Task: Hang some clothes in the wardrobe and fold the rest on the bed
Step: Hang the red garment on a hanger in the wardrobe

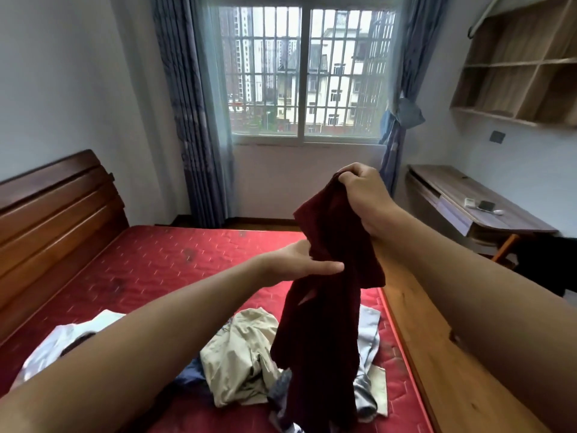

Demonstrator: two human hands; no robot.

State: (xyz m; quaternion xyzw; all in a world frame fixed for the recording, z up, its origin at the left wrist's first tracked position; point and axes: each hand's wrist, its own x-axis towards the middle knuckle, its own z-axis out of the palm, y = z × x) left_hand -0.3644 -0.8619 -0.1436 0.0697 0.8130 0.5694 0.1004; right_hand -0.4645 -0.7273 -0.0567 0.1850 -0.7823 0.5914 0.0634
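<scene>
Two hands hold one maroon garment [324,323] up over the near end of the bed. The right hand [363,195], raised at centre right, curls its fingers tightly round a bunched top edge. The left hand [304,260], lower and just to the left, appears to pinch a fold between a straight thumb and fingers hidden behind the cloth.

The garment hangs twisted and narrow in front of a heap on the red mattress [150,270]: a beige garment [240,357] to its left, a pale blue one [368,335] to its right.

To do this step well, the left hand should probably work along the top edge, away from the right, until both hold matching corners. A lift clear of the heap and one shake would then open the garment flat. No wardrobe is in view.
</scene>
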